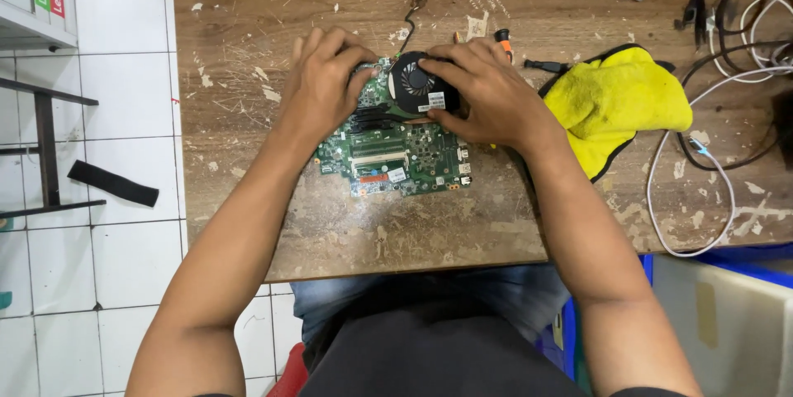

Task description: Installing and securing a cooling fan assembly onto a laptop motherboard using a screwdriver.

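Centrally, left hand point(326, 83), right hand point(487, 91), on fan point(420, 87), atop motherboard point(396, 157)

Worn wooden table point(248, 25) in front of me, top scratched, chipped, flecked with pale paint. White tiled floor point(124, 256) on my left, dark grout lines. Black metal frame point(45, 145) stands on the tiles, a black strap point(112, 183) lying just beside it. White shelf edge point(25, 29) at top left. Blue bin point(727, 261) under the table's right end. Light even, bright.
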